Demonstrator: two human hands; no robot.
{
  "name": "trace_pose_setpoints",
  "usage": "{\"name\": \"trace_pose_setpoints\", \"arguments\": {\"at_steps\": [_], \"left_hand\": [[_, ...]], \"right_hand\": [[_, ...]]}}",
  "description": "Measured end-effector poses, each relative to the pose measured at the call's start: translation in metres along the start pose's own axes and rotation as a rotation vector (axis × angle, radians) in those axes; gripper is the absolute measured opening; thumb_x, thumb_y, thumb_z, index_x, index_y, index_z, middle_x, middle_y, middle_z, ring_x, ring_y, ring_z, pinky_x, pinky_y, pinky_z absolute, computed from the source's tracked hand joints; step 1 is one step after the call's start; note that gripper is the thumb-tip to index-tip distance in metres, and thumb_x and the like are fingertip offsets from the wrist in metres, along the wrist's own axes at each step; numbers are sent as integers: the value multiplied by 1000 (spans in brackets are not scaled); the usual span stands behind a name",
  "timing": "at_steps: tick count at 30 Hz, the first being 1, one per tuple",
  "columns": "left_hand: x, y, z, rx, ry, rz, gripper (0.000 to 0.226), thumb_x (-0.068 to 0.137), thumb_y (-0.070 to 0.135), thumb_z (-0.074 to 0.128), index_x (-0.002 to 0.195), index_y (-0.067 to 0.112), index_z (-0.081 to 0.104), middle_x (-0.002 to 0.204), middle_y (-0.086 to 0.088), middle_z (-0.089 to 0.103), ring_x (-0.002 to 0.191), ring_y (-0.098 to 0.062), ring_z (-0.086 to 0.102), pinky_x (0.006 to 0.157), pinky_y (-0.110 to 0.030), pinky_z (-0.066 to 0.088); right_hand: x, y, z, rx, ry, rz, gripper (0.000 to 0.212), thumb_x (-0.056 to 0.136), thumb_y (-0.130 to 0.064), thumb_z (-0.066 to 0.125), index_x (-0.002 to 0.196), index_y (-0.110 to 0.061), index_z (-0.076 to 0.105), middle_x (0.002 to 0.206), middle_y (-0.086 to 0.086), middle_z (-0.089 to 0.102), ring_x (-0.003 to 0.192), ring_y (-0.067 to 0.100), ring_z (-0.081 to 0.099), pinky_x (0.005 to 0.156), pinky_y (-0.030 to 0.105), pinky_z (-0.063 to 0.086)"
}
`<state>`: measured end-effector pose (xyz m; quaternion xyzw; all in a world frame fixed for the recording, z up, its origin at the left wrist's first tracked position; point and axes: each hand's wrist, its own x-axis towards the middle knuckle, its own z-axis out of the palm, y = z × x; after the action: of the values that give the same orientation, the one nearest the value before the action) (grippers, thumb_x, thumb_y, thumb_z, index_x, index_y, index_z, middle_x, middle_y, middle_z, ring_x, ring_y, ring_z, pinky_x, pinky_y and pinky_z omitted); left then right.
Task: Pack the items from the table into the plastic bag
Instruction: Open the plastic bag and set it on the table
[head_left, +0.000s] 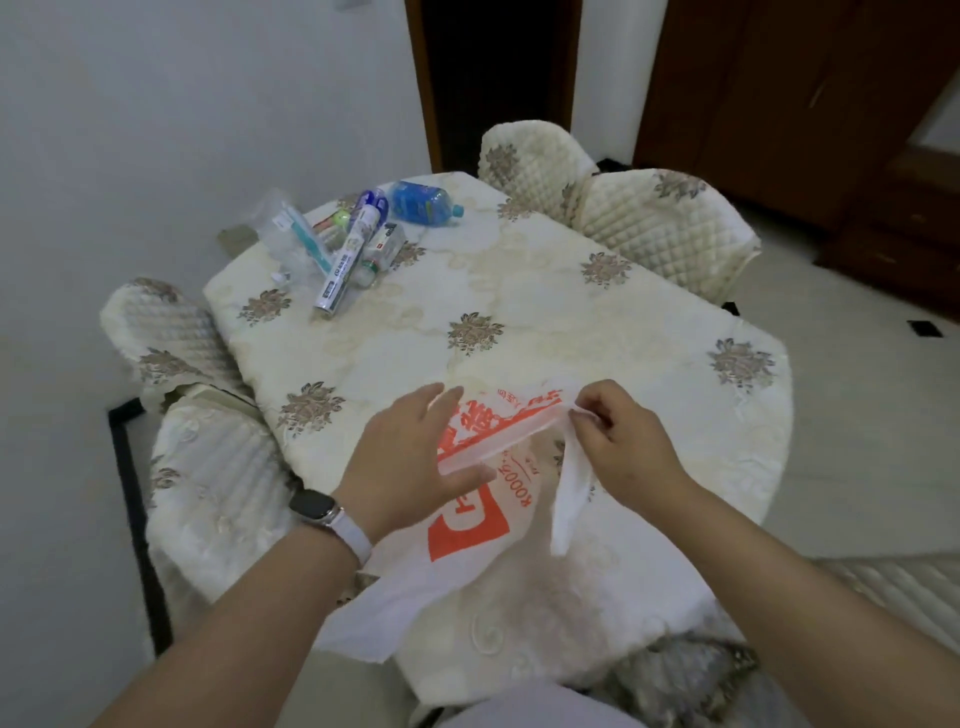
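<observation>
Your view is softly, evenly lit with faint shadows; the doorway (493, 78) is dark, edges bow from wide-angle distortion, detail slightly blurred.

Bag (467, 525): print partly covered by left hand (405, 457), remaining lettering not legible. Right hand (623, 441): fingertips curled out of sight at the bag's handle. Box (343, 260) overlies small items (382, 249), which cannot be identified; labels too small to read. Both forearms cut off at bottom edge.
</observation>
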<state>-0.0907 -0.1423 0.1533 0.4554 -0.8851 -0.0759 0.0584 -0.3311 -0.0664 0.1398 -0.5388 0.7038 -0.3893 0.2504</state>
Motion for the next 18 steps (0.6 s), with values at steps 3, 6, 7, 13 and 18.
{"name": "trace_pose_setpoints", "arguments": {"at_steps": [3, 6, 7, 13, 18], "left_hand": [[19, 29, 6, -19, -77, 149, 41, 95, 56, 45, 122, 27, 58, 116, 3, 63, 102, -21, 60, 82, -33, 50], [29, 39, 12, -204, -121, 77, 35, 102, 47, 36, 81, 23, 53, 75, 4, 58, 68, -19, 55, 56, -30, 40], [31, 39, 13, -282, -101, 48, 37, 102, 47, 36, 76, 23, 49, 71, 3, 57, 64, -20, 55, 55, -32, 39], [38, 51, 8, -768, -76, -118, 53, 98, 56, 40, 61, 18, 38, 56, -1, 46, 51, -17, 45, 52, -29, 35], [37, 59, 9, -985, -130, -184, 36, 98, 27, 47, 81, -1, 62, 75, -16, 65, 66, -17, 57, 64, -32, 43]], "right_hand": [[-1, -10, -8, 2, 54, 10, 13, 94, -18, 55, 88, -29, 53, 72, -5, 61, 66, 10, 54, 56, 23, 41], [-2, -17, -20, -50, 143, -13, 10, 93, -17, 57, 89, -26, 55, 79, -7, 61, 73, 11, 54, 63, 22, 42], [-3, -18, -23, -87, 181, -48, 7, 92, -16, 58, 91, -23, 57, 84, -6, 61, 78, 13, 55, 69, 25, 45], [-40, -15, -3, -453, 443, -652, 15, 80, -15, 68, 88, -3, 69, 90, 11, 65, 87, 25, 59, 80, 36, 46], [-44, -12, 33, -302, 81, -246, 43, 84, -51, 55, 111, -19, 62, 104, -4, 64, 94, 18, 59, 82, 34, 48]]}}
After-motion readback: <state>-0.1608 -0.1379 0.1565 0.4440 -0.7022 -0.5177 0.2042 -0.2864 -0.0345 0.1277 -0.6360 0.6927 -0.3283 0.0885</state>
